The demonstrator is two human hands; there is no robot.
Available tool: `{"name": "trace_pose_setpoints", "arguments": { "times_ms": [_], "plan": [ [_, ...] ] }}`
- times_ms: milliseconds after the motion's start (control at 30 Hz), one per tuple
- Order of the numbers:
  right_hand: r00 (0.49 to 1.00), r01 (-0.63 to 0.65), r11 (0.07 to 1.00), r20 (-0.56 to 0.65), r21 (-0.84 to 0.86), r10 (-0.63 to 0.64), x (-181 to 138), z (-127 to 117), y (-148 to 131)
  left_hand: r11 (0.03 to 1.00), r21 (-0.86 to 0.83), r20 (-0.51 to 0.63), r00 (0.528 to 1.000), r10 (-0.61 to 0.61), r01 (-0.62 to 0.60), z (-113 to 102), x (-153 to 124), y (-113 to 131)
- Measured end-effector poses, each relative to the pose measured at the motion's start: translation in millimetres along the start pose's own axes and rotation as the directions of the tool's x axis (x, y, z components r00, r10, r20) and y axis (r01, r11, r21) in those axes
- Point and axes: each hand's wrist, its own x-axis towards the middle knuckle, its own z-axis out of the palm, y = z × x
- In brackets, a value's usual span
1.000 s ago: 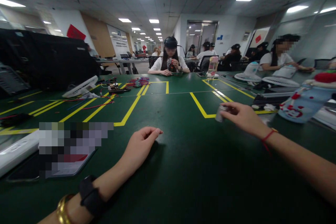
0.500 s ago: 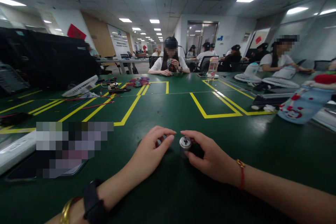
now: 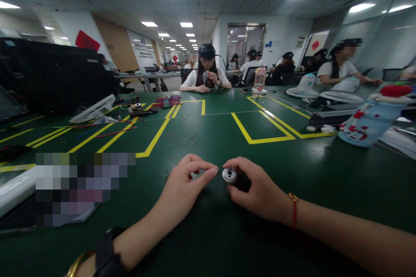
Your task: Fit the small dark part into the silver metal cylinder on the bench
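My right hand (image 3: 260, 192) is wrapped round a small silver metal cylinder (image 3: 229, 175) that stands upright on the green table (image 3: 208, 233), its round end face showing. Just left of it my left hand (image 3: 183, 188) rests on the table with thumb and forefinger pinched together, the fingertip almost touching the cylinder. Something small and reddish shows inside the pinch, too small to name. A black watch and a gold bangle sit on my left wrist, a red string on my right.
Yellow tape boxes (image 3: 256, 127) mark the table. A white fan (image 3: 92, 110) and coloured wires (image 3: 167, 101) lie at the left, a blue bottle with a red cap (image 3: 370, 119) at the right, a flat pixelated item (image 3: 78, 186) near left. Several people sit at the far side.
My right hand brought the cylinder from the yellow box at the right to the table in front of me. My left hand's fingers closed into a pinch beside it.
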Motion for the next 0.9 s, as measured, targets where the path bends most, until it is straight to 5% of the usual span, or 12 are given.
{"name": "trace_pose_setpoints", "arguments": {
  "times_ms": [167, 300, 467, 600, 767, 900],
  "plan": [
    [1.0, -0.005, 1.0, 0.003, -0.008, 0.005, 0, -3, -2, 0.98, 0.185, 0.151, 0.987, 0.049, -0.076, 7, -3, -13],
    [1.0, -0.007, 1.0, 0.012, -0.02, 0.008, -1, -2, -3, 0.957, 0.27, 0.162, 0.985, 0.061, -0.103, 12, -3, -15],
    [0.999, -0.048, 0.998, 0.002, -0.042, 0.048, -1, -2, -2, 0.978, 0.196, 0.167, 0.985, 0.039, -0.072, 6, -2, -13],
    [0.98, -0.194, 0.965, -0.078, -0.177, 0.183, 8, -30, 14, 0.997, 0.071, 0.056, 0.997, -0.045, 0.041, -11, -1, -18],
    [0.86, -0.509, 0.667, -0.349, -0.543, 0.372, 22, -111, 79, 0.972, -0.025, -0.12, 0.965, -0.233, 0.232, -26, 5, -33],
    [0.746, -0.642, 0.428, -0.388, -0.637, 0.541, 18, -167, 127, 0.975, -0.031, -0.106, 0.969, -0.223, 0.221, -23, 6, -35]
  ]
}}
